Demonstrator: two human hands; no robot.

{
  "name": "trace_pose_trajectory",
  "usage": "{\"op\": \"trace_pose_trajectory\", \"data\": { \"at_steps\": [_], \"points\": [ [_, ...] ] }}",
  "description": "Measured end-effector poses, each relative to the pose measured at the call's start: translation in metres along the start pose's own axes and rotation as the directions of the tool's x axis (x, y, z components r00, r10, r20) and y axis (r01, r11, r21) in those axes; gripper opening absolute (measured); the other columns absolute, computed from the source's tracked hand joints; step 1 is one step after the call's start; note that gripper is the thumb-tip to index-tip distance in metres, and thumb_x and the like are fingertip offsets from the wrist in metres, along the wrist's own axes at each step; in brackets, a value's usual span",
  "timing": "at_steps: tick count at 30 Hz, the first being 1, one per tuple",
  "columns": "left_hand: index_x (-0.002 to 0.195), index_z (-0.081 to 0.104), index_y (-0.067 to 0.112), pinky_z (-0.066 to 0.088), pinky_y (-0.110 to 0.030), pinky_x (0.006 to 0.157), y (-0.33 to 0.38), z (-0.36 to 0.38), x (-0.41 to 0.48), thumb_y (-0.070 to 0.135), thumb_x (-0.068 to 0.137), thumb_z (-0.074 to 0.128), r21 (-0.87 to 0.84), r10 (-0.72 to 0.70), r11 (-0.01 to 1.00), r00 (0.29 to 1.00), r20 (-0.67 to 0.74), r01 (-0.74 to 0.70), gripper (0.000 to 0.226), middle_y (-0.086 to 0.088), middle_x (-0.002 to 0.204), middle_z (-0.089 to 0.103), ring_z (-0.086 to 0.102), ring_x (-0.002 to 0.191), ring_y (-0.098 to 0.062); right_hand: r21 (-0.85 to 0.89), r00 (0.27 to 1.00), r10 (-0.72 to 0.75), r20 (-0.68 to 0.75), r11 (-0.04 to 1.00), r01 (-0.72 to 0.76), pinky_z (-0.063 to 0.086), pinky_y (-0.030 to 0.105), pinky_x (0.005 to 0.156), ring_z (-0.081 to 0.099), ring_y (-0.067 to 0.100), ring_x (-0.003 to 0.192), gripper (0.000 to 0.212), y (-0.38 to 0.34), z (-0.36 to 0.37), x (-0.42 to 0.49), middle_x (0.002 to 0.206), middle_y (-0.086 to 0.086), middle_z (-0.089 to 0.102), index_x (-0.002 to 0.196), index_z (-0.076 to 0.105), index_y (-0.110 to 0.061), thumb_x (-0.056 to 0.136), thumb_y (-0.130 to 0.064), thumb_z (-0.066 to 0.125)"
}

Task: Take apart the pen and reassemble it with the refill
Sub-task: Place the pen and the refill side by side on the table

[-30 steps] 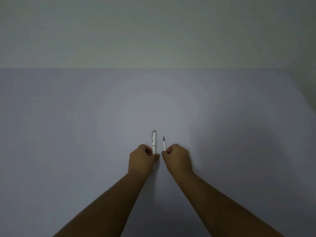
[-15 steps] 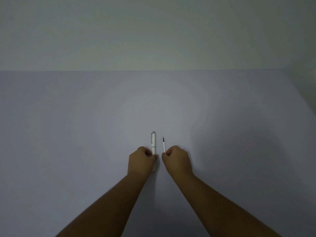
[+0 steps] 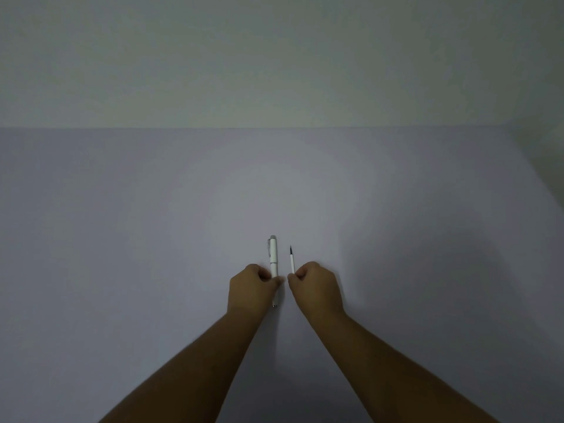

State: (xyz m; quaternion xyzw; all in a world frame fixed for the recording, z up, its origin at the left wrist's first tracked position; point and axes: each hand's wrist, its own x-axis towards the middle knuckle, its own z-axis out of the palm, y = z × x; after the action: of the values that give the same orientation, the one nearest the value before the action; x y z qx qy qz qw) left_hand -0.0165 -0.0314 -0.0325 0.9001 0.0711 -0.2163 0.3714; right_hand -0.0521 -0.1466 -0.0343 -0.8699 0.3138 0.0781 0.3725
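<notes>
Head view: left hand (image 3: 251, 290) clamped round white pen (image 3: 273, 257), right hand (image 3: 316, 286) pinching thin refill (image 3: 292, 260), just apart, mid-counter (image 3: 152, 239), seemingly lifted in dim light.

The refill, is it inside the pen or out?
Out: right hand holds refill apart from pen in left hand.

The slim white pen (image 3: 273, 257) looks like smooth, slightly glossy plastic with a silvery metallic clip. The thin white refill (image 3: 292, 264) seems plastic, dark-tipped. The pale lilac worktop (image 3: 152, 239) is matt and smooth.
</notes>
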Motion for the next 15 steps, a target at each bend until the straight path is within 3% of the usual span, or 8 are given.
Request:
{"op": "trace_pose_trajectory", "data": {
  "at_steps": [6, 12, 15],
  "points": [
    [0.088, 0.061, 0.015, 0.034, -0.01, 0.052, -0.0021, -0.0027, -0.0023, 0.034, 0.08, 0.07, -0.012, -0.013, 1.0, 1.0, 0.004, 0.013, 0.023, 0.004, 0.078, 0.06, 0.053, 0.065, -0.006, 0.015, 1.0, -0.001, -0.004, 1.0, 0.001, 0.048, 0.026, 0.066, 0.059, 0.018, 0.072, 0.019, 0.0008, -0.002, -0.0012, 0.087, 0.006, 0.069, 0.089, 0.064, -0.012, 0.084, -0.03, 0.06],
    [0.095, 0.063, 0.013, 0.031, -0.01, 0.052, -0.005, -0.0033, -0.0048, 0.036, 0.079, 0.071, -0.008, -0.021, 1.0, 1.0, -0.007, 0.021, 0.03, 0.003, 0.082, 0.061, 0.051, 0.064, -0.003, 0.023, 1.0, -0.011, -0.008, 1.0, 0.011, 0.045, 0.024, 0.068, 0.063, 0.023, 0.08, 0.02, 0.002, -0.0045, -0.0034, 0.088, 0.007, 0.07, 0.088, 0.064, -0.011, 0.083, -0.03, 0.06],
    [0.102, 0.062, 0.011, 0.04, -0.017, 0.064, -0.0063, -0.0055, -0.0088, 0.038, 0.079, 0.07, 0.004, -0.032, 0.999, 0.999, 0.013, 0.032, 0.037, -0.002, 0.093, 0.066, 0.055, 0.076, -0.011, 0.031, 1.0, -0.009, 0.016, 0.999, 0.009, 0.047, 0.027, 0.07, 0.064, 0.025, 0.082, 0.021, 0.0022, -0.007, -0.0064, 0.088, 0.008, 0.07, 0.089, 0.064, -0.011, 0.084, -0.031, 0.06]
  ]
}}
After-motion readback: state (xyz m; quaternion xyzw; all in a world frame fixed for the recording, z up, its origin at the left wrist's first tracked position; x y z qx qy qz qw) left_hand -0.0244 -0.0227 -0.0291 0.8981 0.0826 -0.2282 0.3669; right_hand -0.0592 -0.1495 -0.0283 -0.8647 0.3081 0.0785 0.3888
